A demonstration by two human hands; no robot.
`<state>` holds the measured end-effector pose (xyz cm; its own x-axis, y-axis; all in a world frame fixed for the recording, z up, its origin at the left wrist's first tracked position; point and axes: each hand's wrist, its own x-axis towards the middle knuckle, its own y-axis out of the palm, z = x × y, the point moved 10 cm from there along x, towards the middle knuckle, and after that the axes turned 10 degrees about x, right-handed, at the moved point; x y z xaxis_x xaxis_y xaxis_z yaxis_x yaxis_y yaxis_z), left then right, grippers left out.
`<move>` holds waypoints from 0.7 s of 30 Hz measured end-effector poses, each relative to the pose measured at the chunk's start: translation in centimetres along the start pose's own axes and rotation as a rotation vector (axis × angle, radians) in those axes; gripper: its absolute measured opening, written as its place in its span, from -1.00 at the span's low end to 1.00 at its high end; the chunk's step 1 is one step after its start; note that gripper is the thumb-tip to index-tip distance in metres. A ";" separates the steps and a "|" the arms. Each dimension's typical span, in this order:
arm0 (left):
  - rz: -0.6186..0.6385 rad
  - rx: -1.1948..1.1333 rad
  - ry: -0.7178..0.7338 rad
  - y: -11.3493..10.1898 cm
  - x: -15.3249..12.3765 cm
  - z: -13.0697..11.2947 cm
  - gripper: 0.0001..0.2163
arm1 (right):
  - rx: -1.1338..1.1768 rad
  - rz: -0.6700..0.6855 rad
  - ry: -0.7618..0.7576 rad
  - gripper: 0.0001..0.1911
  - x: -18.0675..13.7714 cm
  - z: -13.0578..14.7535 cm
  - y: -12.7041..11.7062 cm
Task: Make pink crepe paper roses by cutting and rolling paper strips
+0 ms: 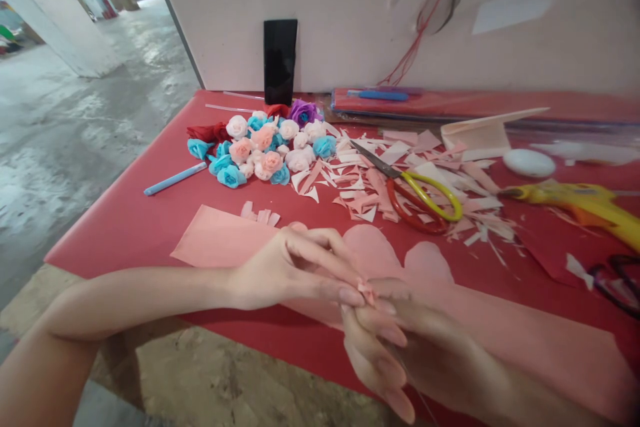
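Observation:
My left hand [300,267] comes in from the left, thumb and forefinger pinched on a small gathered bud of pink paper [368,291]. From the right, my right hand [390,340] grips the same bud with thumb and fingers, its other fingers curled below. Part of the bud is hidden by the fingers. A thin pale line, perhaps a wire or thread, runs down beneath my right hand. Under both hands lies a long strip of pink paper [530,333] with rounded, petal-like lobes [370,247] cut along its far edge.
Finished paper roses [263,140] are heaped at the back left, before a propped phone [280,63]. Red-and-yellow scissors [415,190] rest on paper scraps [357,197]. A yellow glue gun [585,200] and dark-handled scissors [620,283] lie right. A blue pen [175,178] lies left.

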<state>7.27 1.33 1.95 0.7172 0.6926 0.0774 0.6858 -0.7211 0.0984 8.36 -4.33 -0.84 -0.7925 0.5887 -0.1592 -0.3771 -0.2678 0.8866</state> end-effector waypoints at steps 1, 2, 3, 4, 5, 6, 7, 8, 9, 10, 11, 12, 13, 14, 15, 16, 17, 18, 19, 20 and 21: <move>0.005 -0.001 -0.001 0.1 0.0 0.0 -0.71 | 0.001 0.020 0.009 -0.62 0.0 -0.1 0.2; 0.007 -0.003 -0.003 0.1 0.0 0.0 -0.71 | 0.004 0.032 0.018 -0.62 0.0 -0.1 0.3; 0.006 -0.006 -0.004 0.1 0.1 0.1 -0.70 | 0.001 0.045 0.025 -0.61 0.0 -0.2 0.4; 0.007 -0.010 -0.005 0.1 0.1 0.1 -0.70 | -0.003 0.052 0.028 -0.61 0.0 -0.2 0.4; 0.009 -0.014 -0.007 0.1 0.1 0.1 -0.69 | -0.004 0.058 0.025 -0.61 0.0 -0.2 0.5; 0.015 -0.017 -0.009 0.2 0.1 0.1 -0.69 | -0.005 0.066 0.023 -0.62 0.0 -0.2 0.5; 0.022 -0.019 -0.010 0.3 0.1 0.2 -0.69 | -0.006 0.070 0.017 -0.63 0.1 -0.2 0.6; 0.032 -0.019 -0.010 0.4 0.1 0.2 -0.69 | -0.004 0.074 0.017 -0.63 0.1 -0.2 0.6; 0.039 -0.021 -0.009 0.4 0.1 0.2 -0.69 | 0.002 0.072 0.016 -0.64 0.1 -0.2 0.7; 0.048 -0.023 -0.008 0.5 0.0 0.2 -0.69 | 0.013 0.066 0.019 -0.66 0.1 -0.2 0.7; 0.054 -0.023 -0.007 0.5 0.0 0.2 -0.69 | 0.024 0.062 0.023 -0.66 0.1 -0.3 0.7; 0.058 -0.023 -0.005 0.6 0.0 0.2 -0.69 | 0.030 0.059 0.025 -0.67 0.1 -0.4 0.6; 0.058 -0.024 0.001 0.6 0.0 0.2 -0.68 | 0.041 0.062 0.022 -0.67 0.1 -0.4 0.6; 0.059 -0.026 0.012 0.6 0.0 0.1 -0.68 | 0.054 0.069 0.011 -0.67 0.1 -0.5 0.6; 0.058 -0.029 0.029 0.7 0.0 0.0 -0.68 | 0.063 0.089 -0.001 -0.67 0.1 -0.5 0.7; 0.056 -0.036 0.050 0.7 0.1 -0.2 -0.68 | 0.076 0.111 -0.020 -0.66 0.1 -0.5 0.8; 0.054 -0.047 0.073 0.8 0.1 -0.3 -0.67 | 0.096 0.126 -0.037 -0.66 0.1 -0.5 0.8; 0.050 -0.057 0.093 0.8 0.0 -0.4 -0.68 | 0.116 0.142 -0.049 -0.67 0.1 -0.6 0.8; 0.043 -0.065 0.107 0.7 0.0 -0.5 -0.68 | 0.126 0.151 -0.054 -0.68 0.2 -0.6 0.8; 0.031 -0.068 0.115 0.6 0.0 -0.5 -0.69 | 0.128 0.149 -0.051 -0.69 0.2 -0.7 0.8; 0.018 -0.064 0.117 0.5 0.0 -0.4 -0.69 | 0.124 0.146 -0.049 -0.70 0.3 -0.7 0.7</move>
<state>7.53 0.99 2.44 0.7071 0.6799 0.1941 0.6612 -0.7331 0.1592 7.53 -4.89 -0.58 -0.8092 0.5875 -0.0063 -0.1955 -0.2591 0.9458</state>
